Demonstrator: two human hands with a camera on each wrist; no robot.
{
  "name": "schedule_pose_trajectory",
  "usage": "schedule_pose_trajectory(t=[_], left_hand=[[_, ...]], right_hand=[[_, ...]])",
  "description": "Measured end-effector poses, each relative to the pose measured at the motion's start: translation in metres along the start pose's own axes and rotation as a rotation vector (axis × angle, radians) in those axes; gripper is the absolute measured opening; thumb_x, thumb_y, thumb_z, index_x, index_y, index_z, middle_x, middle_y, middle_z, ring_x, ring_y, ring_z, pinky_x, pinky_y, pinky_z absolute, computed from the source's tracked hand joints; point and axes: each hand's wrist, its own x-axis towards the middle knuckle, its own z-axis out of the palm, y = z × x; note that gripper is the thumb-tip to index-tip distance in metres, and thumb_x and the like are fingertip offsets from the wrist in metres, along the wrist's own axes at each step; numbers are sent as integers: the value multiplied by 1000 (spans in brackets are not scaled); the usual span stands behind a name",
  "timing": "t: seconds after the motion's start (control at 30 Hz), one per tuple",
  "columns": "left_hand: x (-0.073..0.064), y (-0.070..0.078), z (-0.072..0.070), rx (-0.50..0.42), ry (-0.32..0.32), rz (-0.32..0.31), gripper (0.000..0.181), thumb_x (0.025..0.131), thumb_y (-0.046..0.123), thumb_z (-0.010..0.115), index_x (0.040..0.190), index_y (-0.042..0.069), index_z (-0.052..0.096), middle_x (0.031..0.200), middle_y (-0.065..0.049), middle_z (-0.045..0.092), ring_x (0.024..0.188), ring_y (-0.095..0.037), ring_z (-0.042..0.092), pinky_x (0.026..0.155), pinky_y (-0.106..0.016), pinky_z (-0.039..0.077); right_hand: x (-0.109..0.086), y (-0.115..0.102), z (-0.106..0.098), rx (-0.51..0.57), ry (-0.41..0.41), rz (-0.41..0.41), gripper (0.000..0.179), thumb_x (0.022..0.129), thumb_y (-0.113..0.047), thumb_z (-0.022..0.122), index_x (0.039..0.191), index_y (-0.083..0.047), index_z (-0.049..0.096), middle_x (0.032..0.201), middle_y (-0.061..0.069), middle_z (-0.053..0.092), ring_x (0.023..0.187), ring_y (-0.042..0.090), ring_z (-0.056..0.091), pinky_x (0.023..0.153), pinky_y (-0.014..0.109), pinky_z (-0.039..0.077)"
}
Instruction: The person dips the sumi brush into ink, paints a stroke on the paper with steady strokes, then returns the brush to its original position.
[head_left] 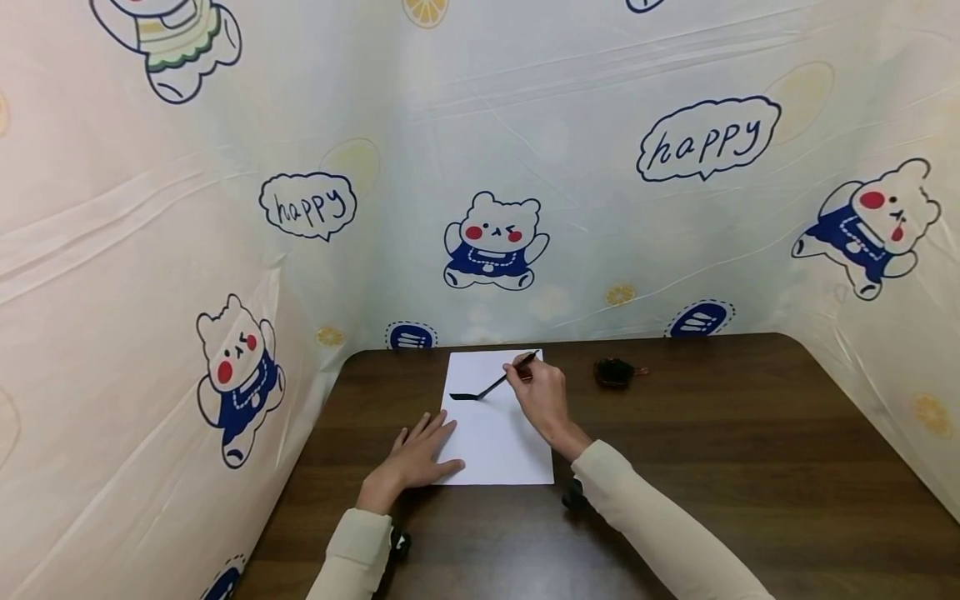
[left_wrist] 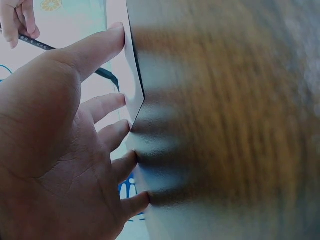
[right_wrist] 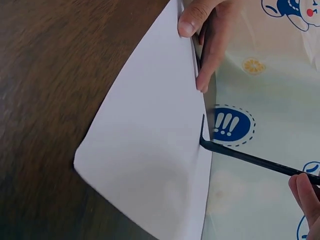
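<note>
In the head view, the paper [head_left: 498, 454] lies upright before the person on the brown table [head_left: 712, 467]. The right hand [head_left: 542, 400] pinches a slanting black brush [head_left: 493, 386], its tip on the paper's upper half at the right end of a short, level black stroke [head_left: 462, 397]. The left hand [head_left: 417, 454] lies flat, fingers spread, gripping nothing, over the paper's lower left edge. Right of the paper sits a small dark dish [head_left: 615, 372], its contents too small to tell; printed cloth [head_left: 585, 75] hangs behind. In the left wrist view, thumb and forefinger touch the paper, while the ring and little fingertips touch the table. In the right wrist view, fingers hold the brush shaft, and the bristles bend against the paper.
</note>
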Motion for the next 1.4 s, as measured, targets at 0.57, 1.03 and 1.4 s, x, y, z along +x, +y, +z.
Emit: schedule_pose_trajectory(t=[0.57, 1.03, 1.4], left_hand=[[1, -4, 4, -12, 1, 19, 81, 88, 59, 61, 155, 24, 31, 166, -3, 13, 153, -36, 7, 117, -68, 5], [-3, 1, -1, -7, 3, 11, 80, 88, 59, 61, 154, 25, 32, 166, -2, 15, 153, -35, 8, 117, -67, 6], [-2, 0, 0, -12, 12, 21, 80, 88, 59, 61, 154, 24, 33, 166, -3, 16, 153, -36, 9, 117, -68, 7]], right_hand=[[1, 7, -20, -43, -4, -3, 11, 91, -21, 70, 88, -11, 70, 79, 2, 73, 69, 11, 70, 61, 26, 57], [1, 13, -37, -82, 3, 0, 14, 91, -23, 70, 88, -9, 70, 79, 3, 73, 68, 11, 68, 60, 26, 56], [1, 20, -51, -101, 29, -7, 9, 90, -18, 71, 85, -11, 70, 77, 2, 72, 66, 9, 67, 59, 26, 54]])
